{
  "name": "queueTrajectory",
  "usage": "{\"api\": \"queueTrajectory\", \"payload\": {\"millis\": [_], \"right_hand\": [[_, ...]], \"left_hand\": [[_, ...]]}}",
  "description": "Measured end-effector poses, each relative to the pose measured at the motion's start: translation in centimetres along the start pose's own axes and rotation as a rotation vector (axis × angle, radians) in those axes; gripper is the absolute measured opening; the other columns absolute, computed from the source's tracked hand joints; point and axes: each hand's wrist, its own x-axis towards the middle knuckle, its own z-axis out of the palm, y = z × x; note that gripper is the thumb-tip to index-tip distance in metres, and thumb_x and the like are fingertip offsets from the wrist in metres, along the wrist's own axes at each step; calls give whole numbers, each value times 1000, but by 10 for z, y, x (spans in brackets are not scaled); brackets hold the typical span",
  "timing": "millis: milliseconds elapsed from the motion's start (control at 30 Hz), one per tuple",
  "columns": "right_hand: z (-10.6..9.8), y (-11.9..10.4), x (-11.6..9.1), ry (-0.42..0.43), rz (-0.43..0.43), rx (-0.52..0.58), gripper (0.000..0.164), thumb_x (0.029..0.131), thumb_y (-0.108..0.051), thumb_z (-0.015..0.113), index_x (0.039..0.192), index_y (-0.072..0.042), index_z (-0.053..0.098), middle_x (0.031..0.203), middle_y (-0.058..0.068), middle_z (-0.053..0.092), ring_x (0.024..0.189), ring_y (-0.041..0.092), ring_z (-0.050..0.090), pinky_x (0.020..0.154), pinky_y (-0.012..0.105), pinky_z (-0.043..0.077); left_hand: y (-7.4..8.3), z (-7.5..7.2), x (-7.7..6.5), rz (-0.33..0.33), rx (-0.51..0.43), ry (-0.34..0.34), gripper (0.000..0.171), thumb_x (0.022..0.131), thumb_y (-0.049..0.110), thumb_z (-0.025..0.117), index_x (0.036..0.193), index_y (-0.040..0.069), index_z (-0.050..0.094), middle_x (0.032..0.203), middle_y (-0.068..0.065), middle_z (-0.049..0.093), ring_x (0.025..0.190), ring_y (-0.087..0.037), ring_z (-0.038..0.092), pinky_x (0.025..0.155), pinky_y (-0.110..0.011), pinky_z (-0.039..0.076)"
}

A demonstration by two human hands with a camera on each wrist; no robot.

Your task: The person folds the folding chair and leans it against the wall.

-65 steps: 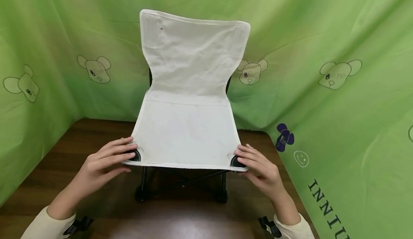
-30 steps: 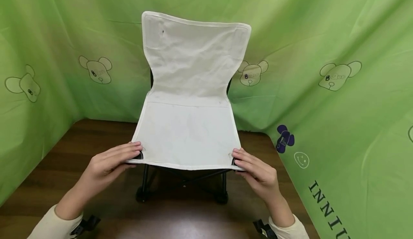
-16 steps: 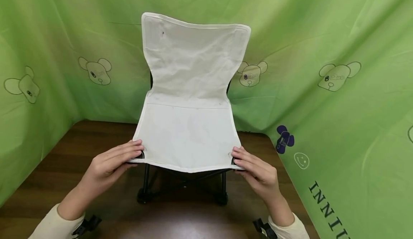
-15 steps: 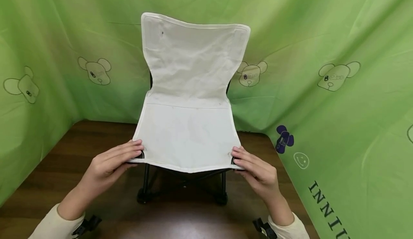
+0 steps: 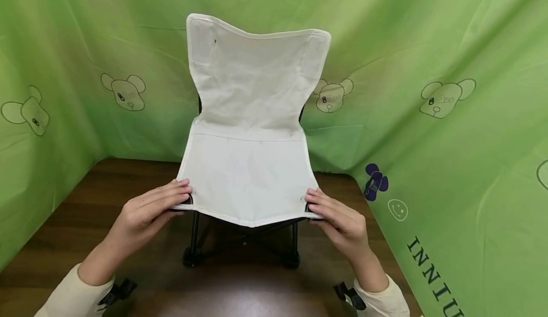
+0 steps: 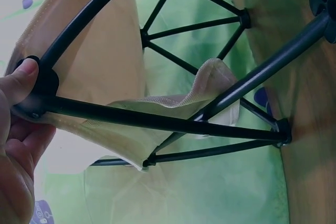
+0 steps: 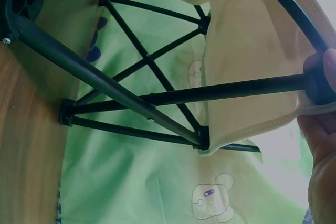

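A folding chair (image 5: 250, 174) with white fabric and a black tube frame stands upright, facing me. My left hand (image 5: 141, 219) grips the seat's front left corner, fingers on top of the fabric. In the left wrist view its thumb (image 6: 23, 80) presses the black corner joint (image 6: 44, 85) from below. The front right corner is held the same way by my right hand (image 5: 342, 222); the right wrist view shows that corner's joint (image 7: 317, 80) at its thumb. Between the hands the seat's front edge sags into a shallow V. Crossed black tubes (image 7: 147, 56) show underneath.
The chair's feet (image 5: 191, 256) rest on a dark brown wooden table (image 5: 77, 212). Green curtains (image 5: 466, 165) with printed bear heads and letters hang close behind and on both sides. Black straps (image 5: 115, 293) sit at both wrists, below cream sleeves.
Both hands have closed on the seat corners and shifted slightly inward. The seat's front edge, nearly straight earlier, now dips in the middle, and the backrest's top edge dips deeper.
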Motion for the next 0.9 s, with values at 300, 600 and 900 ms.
{"api": "queueTrajectory", "payload": {"millis": [300, 600, 900], "right_hand": [[1, 4, 9, 0, -8, -5, 24, 87, 4, 78, 99, 23, 69, 110, 37, 69, 114, 44, 68, 103, 44, 54], [-1, 7, 10, -2, 10, -17, 26, 87, 3, 79, 100, 23, 69, 110, 37, 69, 115, 43, 68, 103, 42, 54], [-2, 7, 15, 11, 31, -20, 26, 84, 5, 80, 101, 22, 70, 111, 36, 70, 116, 43, 68, 104, 43, 53]], "left_hand": [[0, 0, 8, -8, 30, -5, 30, 101, 13, 65, 103, -16, 72, 112, -25, 74, 126, -23, 65, 108, -32, 50], [-3, 2, 11, -10, 36, -3, 30, 101, 13, 65, 104, -16, 72, 112, -25, 74, 125, -24, 66, 107, -33, 51], [-6, 6, 15, -19, 59, -5, 31, 102, 14, 64, 105, -16, 72, 111, -26, 74, 124, -26, 66, 107, -34, 51]]}}
